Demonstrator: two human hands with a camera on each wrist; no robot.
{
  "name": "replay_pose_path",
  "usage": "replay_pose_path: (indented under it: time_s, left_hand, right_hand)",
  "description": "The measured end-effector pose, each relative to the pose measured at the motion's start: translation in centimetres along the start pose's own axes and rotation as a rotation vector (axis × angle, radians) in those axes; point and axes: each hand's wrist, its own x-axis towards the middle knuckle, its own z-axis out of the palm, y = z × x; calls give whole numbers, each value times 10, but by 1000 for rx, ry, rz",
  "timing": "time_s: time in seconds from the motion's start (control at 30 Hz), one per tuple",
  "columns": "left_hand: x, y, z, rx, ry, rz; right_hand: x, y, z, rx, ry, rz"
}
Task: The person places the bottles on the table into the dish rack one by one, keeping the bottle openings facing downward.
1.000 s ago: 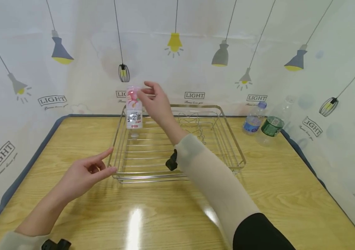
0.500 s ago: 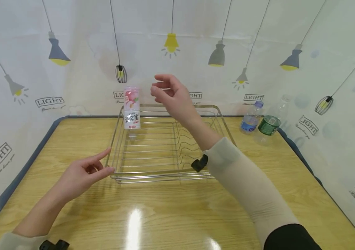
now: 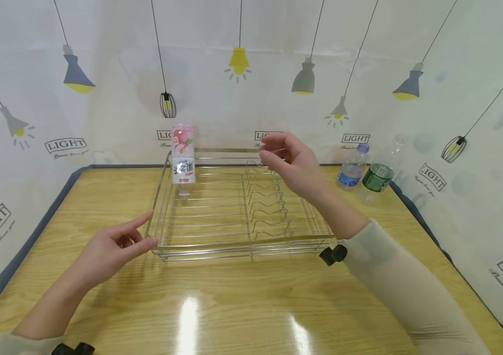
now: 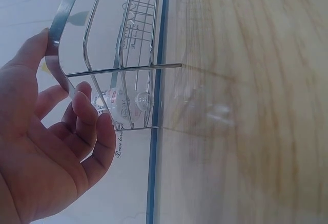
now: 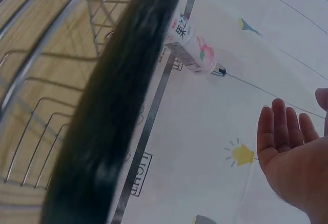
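Pink bottle [image 3: 183, 153] is on its own now: the right hand [image 3: 295, 165] was right beside it a second ago and has since swung off over the right half of the rack [image 3: 216, 245]. Nothing in that hand, fingers loosely bent, thumb apart from them. The bottle hasn't budged from the rack's far left part, so I'd call it placed, with only the rack propping it. Left hand [image 3: 105, 251] hasn't really shifted: thumb and forefinger stretched out against the rack's left end, other fingers loosely curled, I guess just steadying it.

As for looks: it's neck down, pale cap [image 4: 144, 100] lowest, peach art over a white band with big dark characters, flipped too. Can't honestly tell if it's leaning on the back rim or standing straight. Blue bottle [image 3: 350, 177] and green bottle [image 3: 377, 177] are well off to the right on the table [image 3: 233, 305].
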Motion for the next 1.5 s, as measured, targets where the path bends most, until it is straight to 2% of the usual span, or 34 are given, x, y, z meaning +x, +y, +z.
replay_pose_path:
  time_s: [0.23,0.5,0.87,1.03,1.13,1.3,1.5]
  left_hand:
    - [0,-1,1,-10,1,4]
    - [1,-2,2,-21,-5,4]
    - [-1,0,2,-27,-8,5]
    - [-1,0,2,-26,-5,4]
    - [-1,0,2,-22,-2,0]
    - [-1,-1,1,-20,-1,-3]
    - [-2,-2,1,-21,0,-9]
  right_hand:
    - [-25,24,-41,-77,52,84]
    - [-44,53,-92,-135,191,99]
    - [-63,81,-164,-11,440,127]
    - [-72,89,-192,113,541,117]
    - [-78,95,-204,175,607,143]
    - [-85,109,-220,203,684,225]
    - [-88,125,-229,189,685,317]
